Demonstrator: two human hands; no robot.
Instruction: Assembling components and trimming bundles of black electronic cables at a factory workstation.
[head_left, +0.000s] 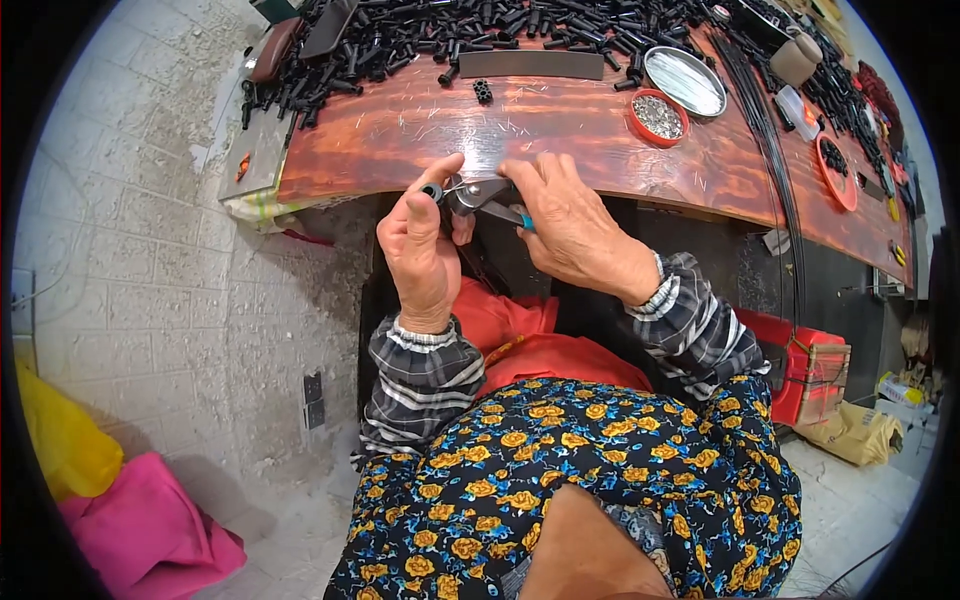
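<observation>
My left hand (420,255) is closed around a small black tubular part (432,191), its round end showing between thumb and forefinger. My right hand (580,225) grips a pair of pliers with teal handles (527,222). The metal jaws of the pliers (472,193) meet the black part at the table's near edge; exactly what they bite on is too small to tell. Just beyond my hands, a short ribbed black piece (483,92) stands on the wooden table (380,150), among scattered thin metal pins.
A heap of black tubular parts (400,40) covers the table's far side, behind a dark flat strip (530,65). To the right are a red dish of small metal bits (658,118), an oval tray of thin pins (686,82) and long black rods (765,140).
</observation>
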